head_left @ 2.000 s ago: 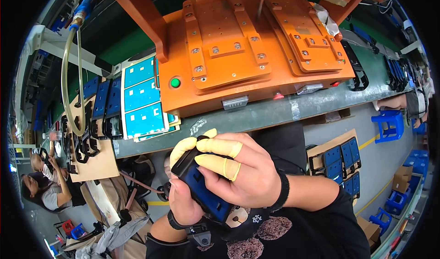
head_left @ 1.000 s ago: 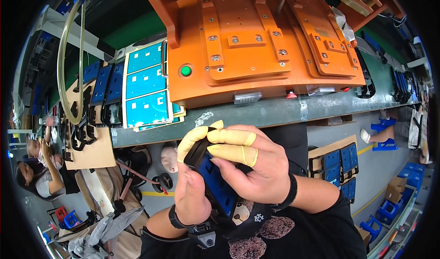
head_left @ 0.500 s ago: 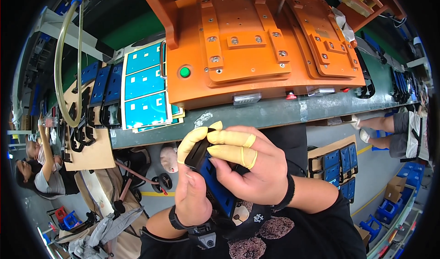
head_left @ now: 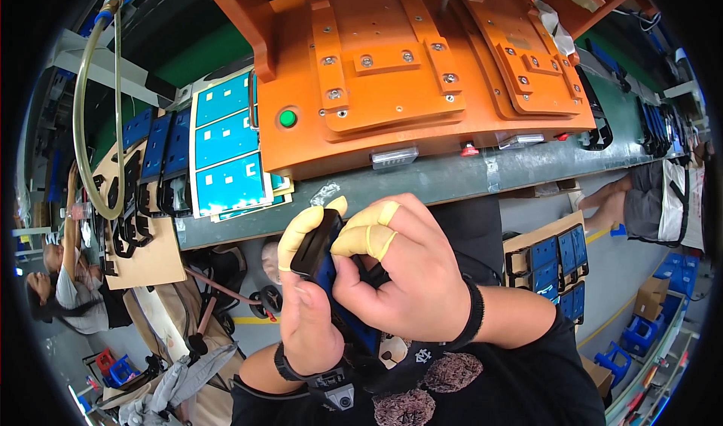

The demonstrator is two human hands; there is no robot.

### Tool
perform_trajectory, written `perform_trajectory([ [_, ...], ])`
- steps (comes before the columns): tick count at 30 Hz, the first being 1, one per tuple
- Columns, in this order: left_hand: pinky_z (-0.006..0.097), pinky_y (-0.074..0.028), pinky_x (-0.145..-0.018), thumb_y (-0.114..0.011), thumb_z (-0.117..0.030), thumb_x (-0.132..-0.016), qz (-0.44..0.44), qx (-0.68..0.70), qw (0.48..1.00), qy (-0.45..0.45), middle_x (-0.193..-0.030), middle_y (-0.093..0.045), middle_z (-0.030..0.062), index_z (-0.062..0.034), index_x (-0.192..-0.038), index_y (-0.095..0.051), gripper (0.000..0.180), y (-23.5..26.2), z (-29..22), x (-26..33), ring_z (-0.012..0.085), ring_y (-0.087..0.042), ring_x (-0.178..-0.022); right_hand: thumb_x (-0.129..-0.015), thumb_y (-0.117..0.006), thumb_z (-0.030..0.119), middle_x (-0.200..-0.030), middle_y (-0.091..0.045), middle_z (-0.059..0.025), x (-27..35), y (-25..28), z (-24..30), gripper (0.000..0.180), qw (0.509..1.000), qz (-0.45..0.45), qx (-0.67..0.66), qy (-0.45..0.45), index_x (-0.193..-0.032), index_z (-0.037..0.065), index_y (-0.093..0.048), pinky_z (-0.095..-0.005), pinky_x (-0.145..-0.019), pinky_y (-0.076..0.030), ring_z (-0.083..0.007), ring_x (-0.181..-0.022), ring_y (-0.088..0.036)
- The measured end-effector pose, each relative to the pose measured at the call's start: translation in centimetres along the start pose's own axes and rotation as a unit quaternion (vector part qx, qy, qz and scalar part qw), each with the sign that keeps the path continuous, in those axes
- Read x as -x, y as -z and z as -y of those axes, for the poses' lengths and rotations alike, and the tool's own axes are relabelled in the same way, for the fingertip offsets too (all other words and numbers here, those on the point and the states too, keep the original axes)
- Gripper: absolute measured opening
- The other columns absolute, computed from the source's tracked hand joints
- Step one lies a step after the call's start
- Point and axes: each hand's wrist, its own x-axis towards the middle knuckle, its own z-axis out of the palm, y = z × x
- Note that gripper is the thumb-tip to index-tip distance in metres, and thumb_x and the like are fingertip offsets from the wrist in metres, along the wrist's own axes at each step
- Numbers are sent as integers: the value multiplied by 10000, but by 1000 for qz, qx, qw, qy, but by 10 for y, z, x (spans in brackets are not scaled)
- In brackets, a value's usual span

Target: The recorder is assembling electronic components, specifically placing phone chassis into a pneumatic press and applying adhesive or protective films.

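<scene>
A black-framed blue panel (head_left: 325, 271) is tilted up on edge in front of my chest. My left hand (head_left: 310, 324) is closed round its left side, thumb on the black edge and a finger in a yellow finger cot over the top end. My right hand (head_left: 410, 271) is closed at the panel's right side, its thumb and yellow-capped fingers pressed together against the blue face. Whatever lies between those right fingertips is hidden. The panel's lower part runs down behind my wrists.
An orange fixture machine (head_left: 361, 140) with a green button stands on the green bench (head_left: 444, 187). Blue film sheets (head_left: 233, 181) and black frames on cardboard (head_left: 154, 253) lie to its left. More blue panels (head_left: 546, 264) are stacked at right. A hose (head_left: 79, 125) hangs at left; people are nearby.
My right fingers have drawn back from the panel's top end to its blue face and curled more. The panel stands a little steeper, and both hands appear slightly further left.
</scene>
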Motion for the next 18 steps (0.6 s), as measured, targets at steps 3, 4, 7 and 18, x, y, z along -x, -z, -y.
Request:
perform_trajectory([
  [3,421,-384,-1077,-440,-511,-1001,-6,8,1000,12,-1519,-305,166,-18,-1502,-170,753,-1,-1,2,265,-452,-1294,-660,-724,-9,-848,-636,-85,-4,2,4,200,998,18,-23,-51,-835,49,-645,-338,-652,-488,-273,-742,-580],
  [4,421,-384,-1077,-440,-511,-1001,-5,8,1000,13,-1519,-305,166,-18,-1502,-170,753,-1,-2,2,265,-452,-1294,-660,-724,-9,-848,-636,-85,-4,2,4,200,998,18,-23,-51,-835,49,-645,-338,-652,-488,-273,-742,-580],
  [7,445,-410,-1067,-444,-530,-992,-3,11,1000,22,-1519,-300,161,-24,-1503,-160,774,-1,-2,1,276,-456,-1298,-673,-714,2,-826,-632,-78,-4,4,2,174,994,33,-56,-87,-819,61,-642,-333,-643,-483,-261,-726,-570],
  [18,477,-432,-1061,-427,-636,-949,3,47,999,27,-1521,-302,215,-56,-1497,-184,835,3,2,-1,323,-432,-1335,-685,-703,8,-801,-616,-40,0,8,1,156,981,52,-110,-149,-807,71,-629,-275,-547,-452,-197,-705,-547],
])
